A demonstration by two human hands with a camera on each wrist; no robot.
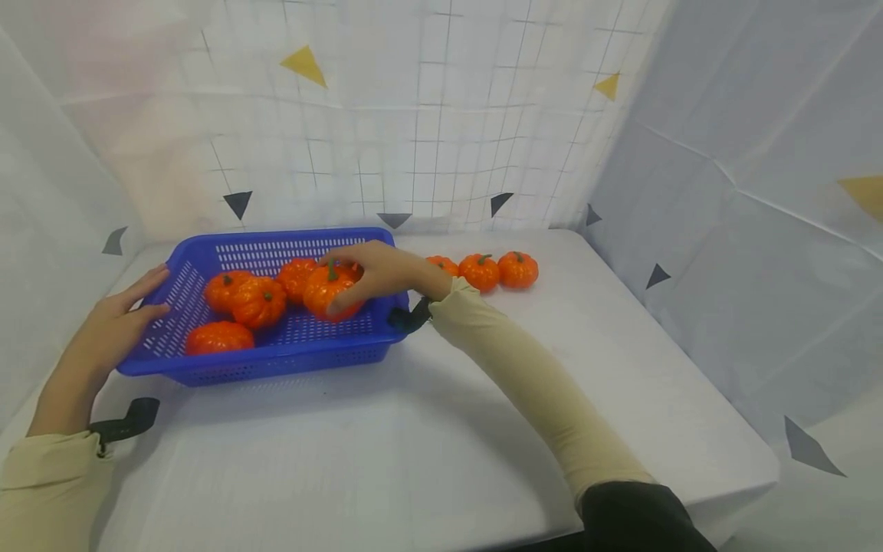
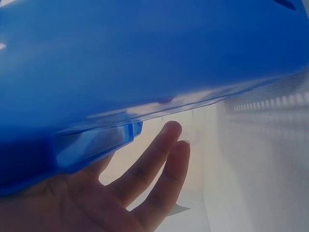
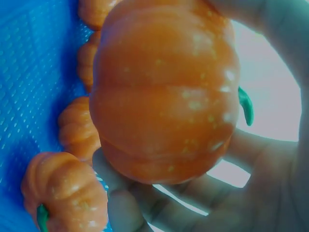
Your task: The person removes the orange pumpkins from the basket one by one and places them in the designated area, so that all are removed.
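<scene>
My right hand [image 1: 375, 270] grips a small orange pumpkin [image 1: 324, 293] with a green stem, over the right part of a blue perforated plastic basket [image 1: 276, 356]. In the right wrist view, the fingers curl round the pumpkin [image 3: 164, 96], with other pumpkins [image 3: 67, 188] and the basket mesh beyond. Several pumpkins [image 1: 258, 302] lie in the basket's left and middle. At the basket's left end, my left hand [image 1: 113, 326] holds the rim, thumb and forefinger over it. Two straighter fingers [image 2: 164, 169] show below the rim in the left wrist view.
Three more orange pumpkins [image 1: 479, 272] sit in a row right of the basket, the nearest one partly behind the right forearm. The white table [image 1: 310, 460] is bordered by white sheets [image 1: 483, 115] at the back and both sides.
</scene>
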